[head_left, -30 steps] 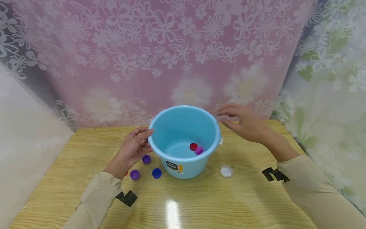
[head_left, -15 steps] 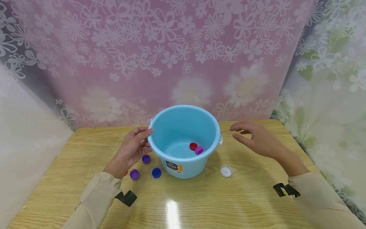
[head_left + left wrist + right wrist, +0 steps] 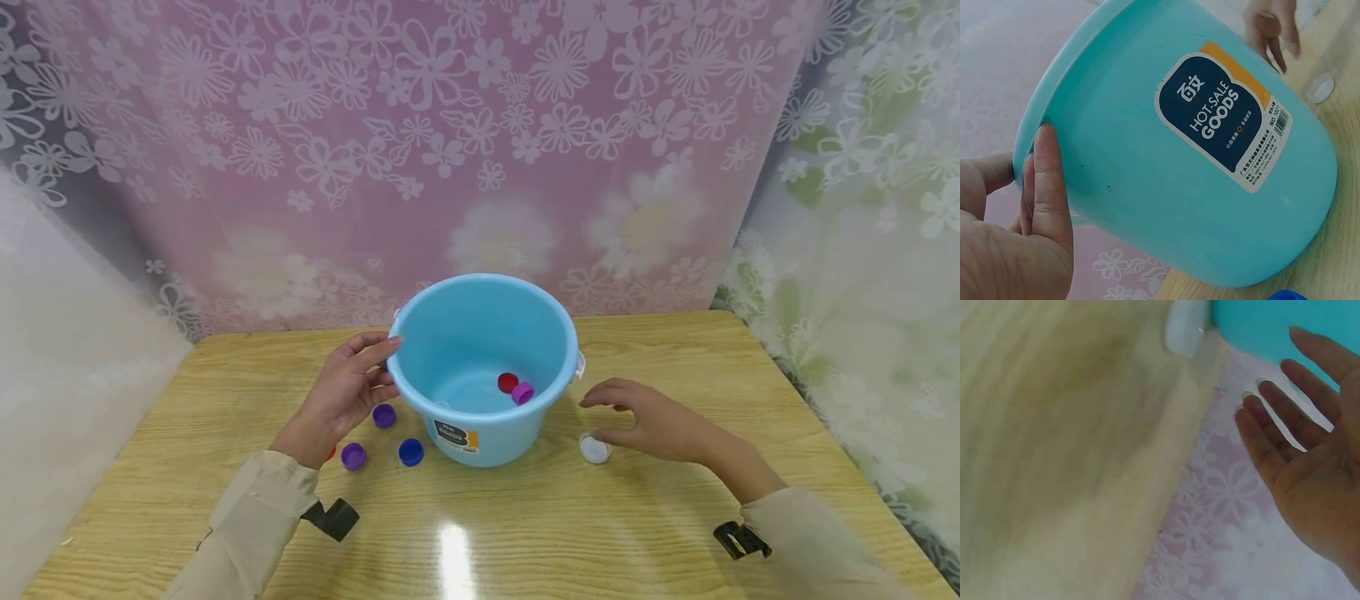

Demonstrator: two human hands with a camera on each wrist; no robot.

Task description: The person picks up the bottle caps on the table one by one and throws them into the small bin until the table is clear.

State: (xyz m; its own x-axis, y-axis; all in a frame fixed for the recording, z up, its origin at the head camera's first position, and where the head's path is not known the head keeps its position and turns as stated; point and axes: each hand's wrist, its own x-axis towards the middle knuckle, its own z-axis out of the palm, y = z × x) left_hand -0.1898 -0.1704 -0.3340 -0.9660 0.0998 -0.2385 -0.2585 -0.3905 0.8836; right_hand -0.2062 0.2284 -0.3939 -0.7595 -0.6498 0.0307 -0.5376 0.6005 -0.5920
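Note:
A light blue bucket (image 3: 510,435) stands upright on the table, with a red bottle cap (image 3: 507,382) and a pinkish-purple cap (image 3: 522,392) inside. My left hand (image 3: 337,396) grips its left rim, thumb over the edge and fingers against the outer wall, as the left wrist view also shows. To the bucket's right, my right hand (image 3: 652,423) hovers with loosely bent fingers and holds nothing. Its thumb is close to a white cap (image 3: 595,450) on the table; whether they touch I cannot tell.
Left of the bucket lie a blue cap (image 3: 410,452) and two purple caps, one nearer the bucket (image 3: 384,416) and the other farther forward (image 3: 353,456). An orange-red piece (image 3: 331,453) is mostly hidden by the left wrist. A flowered pink curtain (image 3: 480,167) hangs behind the table.
My right hand has drawn back from beside the bucket's right rim, then come down and forward to the white cap. The left hand and bucket stay put.

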